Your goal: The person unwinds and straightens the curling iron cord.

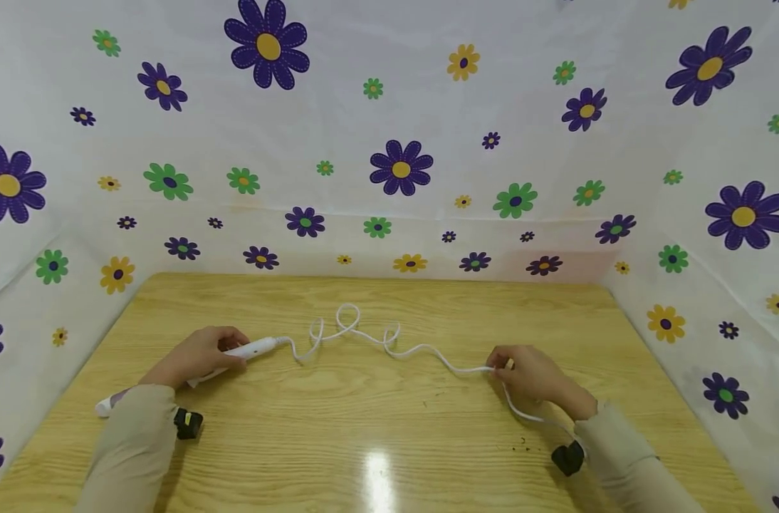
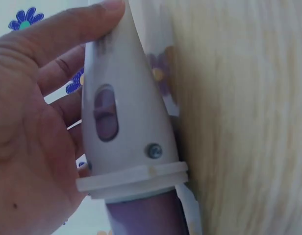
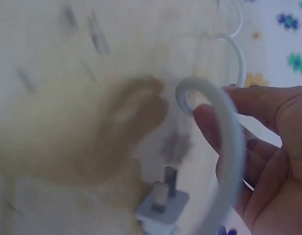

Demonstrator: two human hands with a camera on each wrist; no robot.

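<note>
On the left of the head view, my left hand (image 1: 200, 350) grips the white handle of a curling iron (image 1: 256, 348), thumb in front and fingers behind. Close up in the left wrist view are its slide switch (image 2: 107, 113), a flared collar and the purple barrel (image 2: 148, 215). My sleeve covers part of the barrel, whose white tip (image 1: 104, 408) shows past it. A white cord (image 1: 436, 353) runs loosely looped from the handle to my right hand (image 1: 535, 374), which pinches it between thumb and fingertips. Its two-prong plug (image 3: 163, 205) appears below that hand in the right wrist view.
The wooden table (image 1: 338, 427) has small dark specks near the right forearm. White cloth (image 1: 338, 128) printed with flowers encloses the back and both sides. Each wrist carries a small black camera (image 1: 188, 423).
</note>
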